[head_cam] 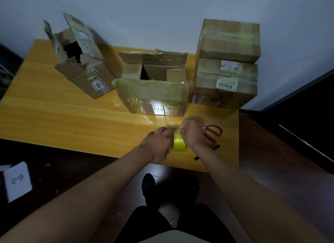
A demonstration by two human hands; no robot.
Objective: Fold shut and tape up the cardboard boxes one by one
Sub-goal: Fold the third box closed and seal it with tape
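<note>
Between both hands, tape roll (179, 144), left hand (159, 145) gripping, right hand (192, 132) pinching

Low centre of the frame, the left hand (159, 145) is gripping the yellow tape roll (179, 143); the right hand (192, 133) is pinching at its top; an open box (153, 90) is sitting above.

The table (72, 116) is yellow wood-grain with a smooth, glossy top that throws back light. The boxes, open (153, 90), tilted (85, 71) and stacked (227, 65), are matt brown cardboard, creased, with shiny clear tape and paper labels. The tape roll (179, 143) looks like glossy yellow-green plastic. The scissors (213, 134) have smooth red plastic handles. The wall (162, 11) is matt.
</note>
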